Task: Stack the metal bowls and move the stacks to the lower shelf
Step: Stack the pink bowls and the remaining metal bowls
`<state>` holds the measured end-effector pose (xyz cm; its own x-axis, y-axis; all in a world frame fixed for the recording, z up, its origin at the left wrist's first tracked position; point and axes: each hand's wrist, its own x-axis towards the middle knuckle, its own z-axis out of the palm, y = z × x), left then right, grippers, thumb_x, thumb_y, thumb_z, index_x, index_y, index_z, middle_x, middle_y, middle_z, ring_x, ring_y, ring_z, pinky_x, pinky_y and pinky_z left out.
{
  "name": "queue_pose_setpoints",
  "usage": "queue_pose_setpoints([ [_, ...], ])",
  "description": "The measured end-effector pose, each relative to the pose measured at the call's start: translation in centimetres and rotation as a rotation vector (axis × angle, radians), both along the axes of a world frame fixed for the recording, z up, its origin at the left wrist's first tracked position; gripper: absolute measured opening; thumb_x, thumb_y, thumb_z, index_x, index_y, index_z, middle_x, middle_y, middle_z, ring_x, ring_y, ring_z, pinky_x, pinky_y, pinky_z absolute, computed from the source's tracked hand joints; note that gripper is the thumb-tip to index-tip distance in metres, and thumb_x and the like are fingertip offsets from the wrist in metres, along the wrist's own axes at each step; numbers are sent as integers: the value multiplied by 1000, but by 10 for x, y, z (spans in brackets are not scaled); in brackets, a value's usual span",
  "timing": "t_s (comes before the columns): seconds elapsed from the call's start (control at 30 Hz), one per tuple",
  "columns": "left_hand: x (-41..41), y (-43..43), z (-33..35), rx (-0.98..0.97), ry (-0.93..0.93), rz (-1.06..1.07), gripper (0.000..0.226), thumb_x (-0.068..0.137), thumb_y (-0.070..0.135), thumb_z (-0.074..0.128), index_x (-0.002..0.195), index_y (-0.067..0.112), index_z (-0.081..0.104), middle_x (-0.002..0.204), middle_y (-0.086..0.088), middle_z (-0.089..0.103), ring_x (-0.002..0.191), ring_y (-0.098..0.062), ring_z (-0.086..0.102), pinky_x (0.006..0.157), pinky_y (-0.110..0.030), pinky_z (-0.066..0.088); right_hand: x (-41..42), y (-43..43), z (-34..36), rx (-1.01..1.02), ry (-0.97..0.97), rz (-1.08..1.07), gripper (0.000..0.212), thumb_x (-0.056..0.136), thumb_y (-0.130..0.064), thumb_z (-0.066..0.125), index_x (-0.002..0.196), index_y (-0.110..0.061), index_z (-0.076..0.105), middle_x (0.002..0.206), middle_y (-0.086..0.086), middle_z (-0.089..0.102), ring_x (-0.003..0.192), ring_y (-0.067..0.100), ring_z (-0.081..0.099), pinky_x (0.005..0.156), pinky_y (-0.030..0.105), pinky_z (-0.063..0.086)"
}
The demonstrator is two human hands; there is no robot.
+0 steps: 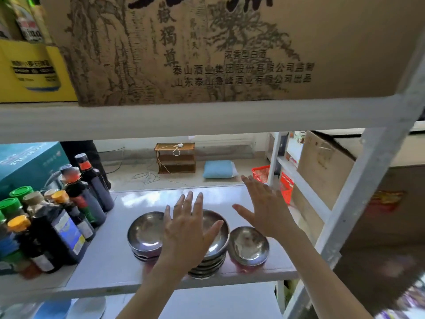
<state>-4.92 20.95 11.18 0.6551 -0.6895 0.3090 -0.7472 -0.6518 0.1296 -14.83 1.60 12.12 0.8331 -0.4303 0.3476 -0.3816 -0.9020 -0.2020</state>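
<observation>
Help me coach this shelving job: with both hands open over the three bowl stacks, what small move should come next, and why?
Probably lower the left hand and right hand to grip the middle stack by its sides. Both hands are open and empty, hovering above it; it looks the tallest, with the left stack and the small right stack close beside it on the shelf.

Looks like a storeroom or pantry, maybe the back of a small shop or eatery. White metal rack (358, 180) loaded with stock: a big printed liquor carton (207, 49) up top, a yellow box (34, 72) next to it, a bunch of dark sauce bottles (69, 210) crammed together, steel bowls (213, 238) in stacks. More cartons (322, 162) on another rack behind, a red basket (285, 185) and a pillow (219, 169) on the bare floor.
</observation>
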Motion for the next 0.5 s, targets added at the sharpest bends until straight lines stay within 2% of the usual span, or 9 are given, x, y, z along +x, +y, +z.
queue_pose_setpoints([
  [0.13,-45,-28,-1,-80,70,87,92,77,78,0,151,25,12,161,-2,15,148,-21,10,119,-47,13,-25,-35,7,-7,17,29,78,87,-70,32,150,-29,16,158,-4,24,143,21,27,115,47,19],
  [0.23,-81,-45,-12,-111,115,145,82,86,73,15,150,22,19,156,-3,28,144,-22,22,117,-48,22,-37,-56,7,16,50,68,77,87,-68,35,150,-28,18,157,-4,26,142,22,31,116,50,23],
  [0.33,-117,-56,-30,-240,163,184,74,88,67,30,144,19,36,140,-3,49,130,-24,42,107,-45,35,-43,-73,-6,76,102,112,76,88,-66,36,151,-27,17,157,-2,26,141,23,31,114,50,27],
  [0.4,-136,-63,-48,-300,183,205,75,86,69,28,140,19,43,130,0,55,119,-21,49,98,-41,43,-42,-81,-23,120,134,121,77,88,-66,37,151,-25,18,157,0,27,141,25,33,113,50,30],
  [0.5,-150,-72,-76,-268,291,283,86,80,78,12,141,23,37,128,4,50,114,-15,45,91,-31,44,-38,-87,-55,188,187,127,78,87,-68,36,150,-26,19,157,0,27,138,26,37,110,50,35],
])
